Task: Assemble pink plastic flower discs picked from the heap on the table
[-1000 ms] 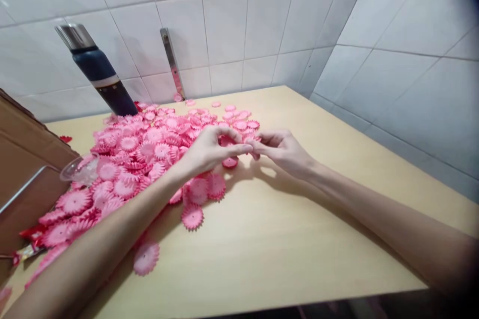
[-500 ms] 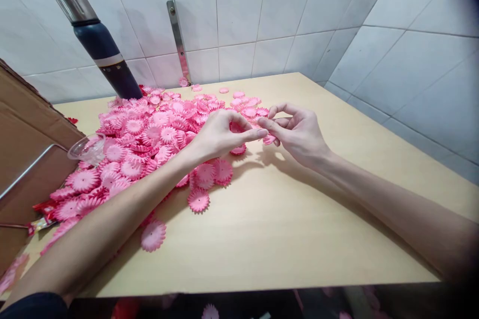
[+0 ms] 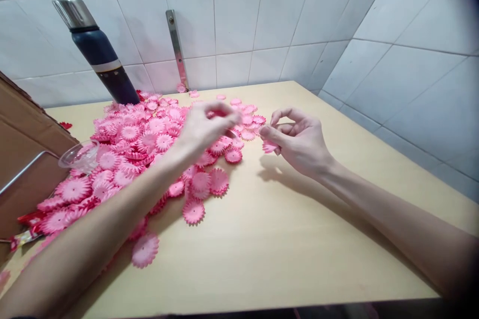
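My right hand [image 3: 297,142] pinches a pink scalloped flower disc [image 3: 268,147] between thumb and fingers, above the table. Part of that disc is hidden behind the fingertips. My left hand [image 3: 209,127] hovers over the right side of a pile of pink flower discs [image 3: 129,132], apart from my right hand. Motion smears its fingers, so whether it holds anything cannot be made out. Most discs in the pile are pale pink with darker, frilled edges and a small centre hole.
A dark blue bottle [image 3: 103,55] leans behind the pile near the tiled wall [image 3: 232,10]. At left are a cardboard box [image 3: 28,144] and a clear plastic cup [image 3: 80,157]. A metal strip [image 3: 175,45] is fixed to the wall. Loose discs lie on the pale table [image 3: 262,244].
My left hand has drawn away to the left from my right hand, where the two were almost touching. My right hand stays in nearly the same place with its disc. The view has shifted slightly.
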Available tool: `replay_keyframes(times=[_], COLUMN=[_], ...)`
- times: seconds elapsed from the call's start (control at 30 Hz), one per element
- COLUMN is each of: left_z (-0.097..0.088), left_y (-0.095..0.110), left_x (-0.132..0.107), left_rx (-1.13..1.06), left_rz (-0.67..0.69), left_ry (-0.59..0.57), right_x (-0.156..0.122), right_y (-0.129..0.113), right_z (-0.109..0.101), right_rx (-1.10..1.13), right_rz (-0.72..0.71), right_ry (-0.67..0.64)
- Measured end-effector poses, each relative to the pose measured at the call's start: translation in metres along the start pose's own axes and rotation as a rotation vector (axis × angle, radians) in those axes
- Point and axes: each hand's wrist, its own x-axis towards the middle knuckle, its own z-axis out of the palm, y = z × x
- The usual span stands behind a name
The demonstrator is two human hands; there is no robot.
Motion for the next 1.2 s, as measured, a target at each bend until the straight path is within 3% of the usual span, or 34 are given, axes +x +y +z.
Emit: replay_keyframes(times=[0.07,0.17,0.23,0.37,0.5,0.67,0.8,0.97,1.07,1.2], left_z=[-0.021,-0.043,-0.046,-0.034,-0.025,-0.025,-0.015,0.011,0.011,-0.016], left_y=[0.005,0.015,0.019,0.012,-0.002,-0.010,-0.017,-0.020,-0.017,-0.011], left_x=[0.005,0.009,0.009,0.008,0.009,0.009,0.006,-0.002,-0.002,0.007], left_rx=[0.008,0.237,0.394,0.499,0.324,0.223,0.194,0.098,0.206,0.490], left_rz=[0.047,-0.027,-0.035,-0.022,0.012,-0.010,-0.008,0.010,0.027,0.038], left_ry=[0.095,-0.082,-0.196,-0.236,-0.205,-0.207,-0.265,-0.381,-0.321,-0.129], right_x=[0.002,0.007,0.009,0.010,0.010,0.010,0.007,0.003,0.004,0.012], right_y=[0.000,0.003,0.006,0.012,0.012,0.011,0.011,0.012,0.012,0.013], right_z=[-0.004,-0.007,-0.007,-0.007,-0.007,-0.006,-0.004,0.000,-0.002,-0.010], right_rx=[-0.014,-0.031,-0.042,-0.086,-0.177,-0.144,-0.073,0.017,0.024,-0.232], right_rz=[-0.029,-0.070,-0.040,0.026,0.075,0.100,0.039,0.098,0.096,-0.038], right_ry=[0.009,-0.051,-0.097,-0.083,0.031,0.059,-0.020,-0.204,-0.177,0.022])
